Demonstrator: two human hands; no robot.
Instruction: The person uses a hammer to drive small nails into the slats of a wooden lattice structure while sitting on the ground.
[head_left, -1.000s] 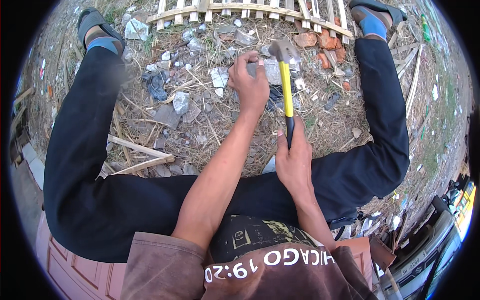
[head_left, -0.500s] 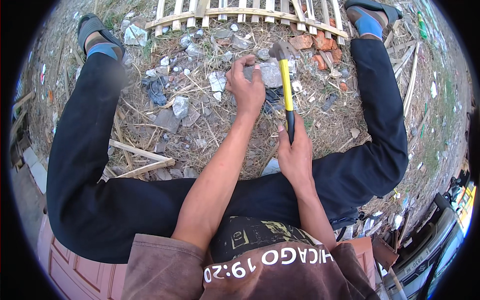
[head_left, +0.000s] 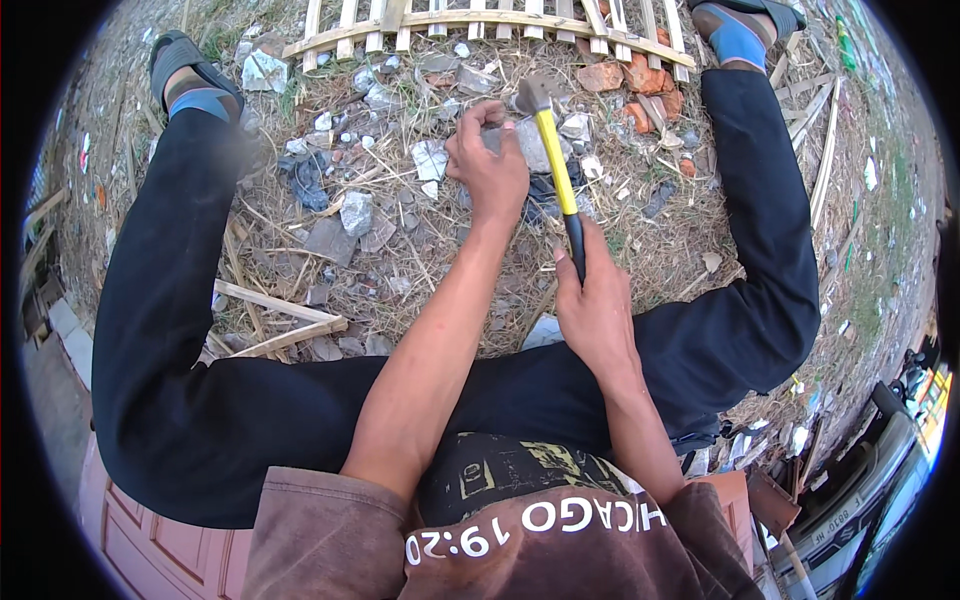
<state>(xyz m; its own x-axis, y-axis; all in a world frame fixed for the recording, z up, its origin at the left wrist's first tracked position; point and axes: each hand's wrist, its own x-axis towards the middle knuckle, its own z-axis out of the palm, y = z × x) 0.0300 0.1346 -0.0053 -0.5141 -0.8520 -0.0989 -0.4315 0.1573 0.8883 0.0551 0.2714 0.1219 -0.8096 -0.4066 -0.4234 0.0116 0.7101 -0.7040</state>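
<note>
I sit on the ground with my legs spread in black trousers. My right hand (head_left: 598,305) grips the black end of a yellow-handled hammer (head_left: 556,170), whose metal head points away from me over the rubble. My left hand (head_left: 489,168) reaches forward and holds a grey stone (head_left: 533,148) on the ground, just beside the hammer head. Part of the stone is hidden under my fingers.
Grey stone chips (head_left: 356,212), reddish brick pieces (head_left: 640,95), dry grass and thin wood strips (head_left: 285,322) litter the ground between my legs. A pale wooden slatted frame (head_left: 450,22) lies at the far edge. My sandalled feet (head_left: 180,60) flank it.
The hammer head has stayed close to the stone with only a slight shift. My left hand keeps its hold on the stone.
</note>
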